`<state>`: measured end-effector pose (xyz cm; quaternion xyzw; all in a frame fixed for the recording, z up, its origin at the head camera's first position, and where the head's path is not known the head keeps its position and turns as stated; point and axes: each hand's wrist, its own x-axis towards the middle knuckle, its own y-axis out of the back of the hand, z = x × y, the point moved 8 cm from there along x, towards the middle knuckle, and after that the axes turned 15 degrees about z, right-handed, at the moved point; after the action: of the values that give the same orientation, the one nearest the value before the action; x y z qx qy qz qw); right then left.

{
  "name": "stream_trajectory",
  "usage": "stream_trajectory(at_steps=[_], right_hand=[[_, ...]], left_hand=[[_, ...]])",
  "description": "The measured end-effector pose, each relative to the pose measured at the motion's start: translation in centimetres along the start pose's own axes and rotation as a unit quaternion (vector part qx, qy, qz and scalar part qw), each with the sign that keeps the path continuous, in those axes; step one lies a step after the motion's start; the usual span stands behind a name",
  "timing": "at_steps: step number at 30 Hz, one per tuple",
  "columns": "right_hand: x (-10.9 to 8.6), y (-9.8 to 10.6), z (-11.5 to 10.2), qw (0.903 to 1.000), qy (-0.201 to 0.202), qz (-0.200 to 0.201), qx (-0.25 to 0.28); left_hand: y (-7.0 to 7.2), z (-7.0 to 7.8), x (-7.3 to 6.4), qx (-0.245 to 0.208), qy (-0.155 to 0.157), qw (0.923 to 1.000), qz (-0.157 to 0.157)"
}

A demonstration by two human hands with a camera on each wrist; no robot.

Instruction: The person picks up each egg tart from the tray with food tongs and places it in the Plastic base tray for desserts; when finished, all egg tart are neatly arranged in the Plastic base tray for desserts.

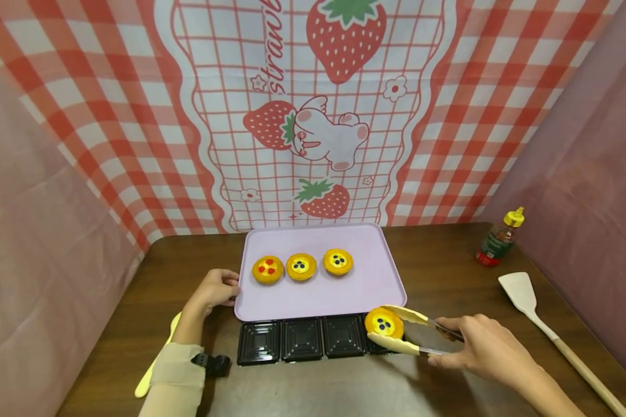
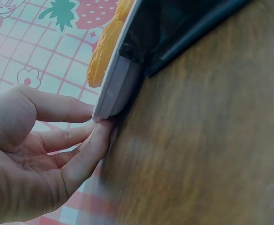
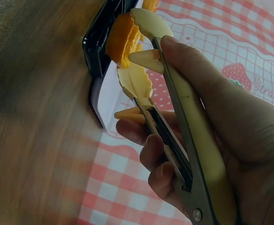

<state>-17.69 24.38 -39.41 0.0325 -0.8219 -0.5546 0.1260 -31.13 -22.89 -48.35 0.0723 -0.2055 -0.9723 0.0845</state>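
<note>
My right hand [image 1: 487, 350] grips a pair of tongs [image 1: 412, 346] with pale yellow scalloped tips. Those tips lie on either side of a toy egg tart [image 1: 384, 324] with blueberries, over the rightmost compartment of a black plastic tray [image 1: 301, 340]. In the right wrist view the tart [image 3: 122, 40] shows between the tong heads, near the black tray's edge. At the left rim of a lilac tray [image 1: 318, 301], my left hand [image 1: 218, 288] pinches the edge between thumb and fingers. On the lilac tray sit a tart with red berries [image 1: 268, 270] and two blueberry tarts [image 1: 301, 267].
A yellow spatula-like utensil [image 1: 158, 356] lies by my left forearm. To the right are a white turner [image 1: 521, 292] with a wooden handle and a yellow-capped sauce bottle [image 1: 498, 238]. Behind the lilac tray hangs a strawberry-print cloth [image 1: 323, 145]; pink cloth covers the sides.
</note>
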Motion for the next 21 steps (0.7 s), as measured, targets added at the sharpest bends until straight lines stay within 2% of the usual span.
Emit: stream_trajectory(at_steps=[10,21], right_hand=[[-0.17,-0.39,0.36,1.0,0.0,-0.001,0.002],[-0.5,0.33,-0.45,0.9981,0.009,0.049,-0.037]], left_hand=[[0.05,-0.18,0.07,0.001,0.0,1.0,0.004],[0.08,-0.25,0.05,0.001,0.001,1.0,0.007]])
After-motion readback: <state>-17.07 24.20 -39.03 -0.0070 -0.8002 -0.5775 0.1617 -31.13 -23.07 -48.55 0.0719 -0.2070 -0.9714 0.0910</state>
